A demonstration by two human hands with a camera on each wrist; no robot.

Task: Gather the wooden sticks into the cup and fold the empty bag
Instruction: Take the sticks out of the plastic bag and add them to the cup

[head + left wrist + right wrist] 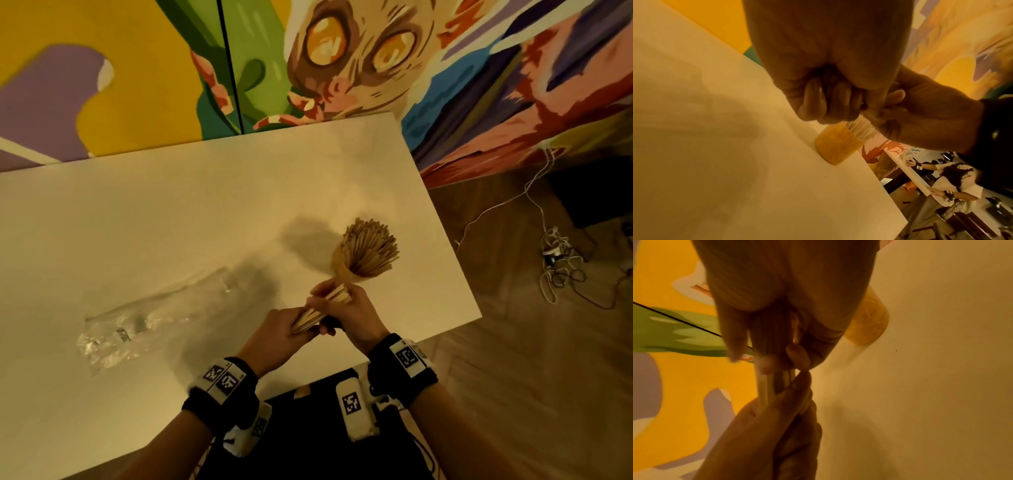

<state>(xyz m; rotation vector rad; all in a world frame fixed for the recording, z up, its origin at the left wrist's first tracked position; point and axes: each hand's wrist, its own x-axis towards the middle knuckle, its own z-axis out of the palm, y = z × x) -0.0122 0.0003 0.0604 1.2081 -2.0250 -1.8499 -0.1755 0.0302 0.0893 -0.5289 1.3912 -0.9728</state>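
A yellow cup (342, 265) stands on the white table (171, 219), packed with wooden sticks (371, 246) that fan out of its mouth. Just in front of it, both hands hold a bundle of wooden sticks (322, 310) above the table. My left hand (287, 330) grips the near end of the bundle, and my right hand (346, 308) grips the far end. The cup (836, 146) shows below my left fist in the left wrist view. In the right wrist view the bundle (766, 386) runs between both hands, with the cup (869, 321) behind. The clear plastic bag (144, 318) lies flat to the left.
The table's right edge (445, 219) is close to the cup, with wood floor and tangled cables (561, 260) beyond. A painted wall (308, 68) stands behind the table. Another person (941, 178) is at a distant table in the left wrist view.
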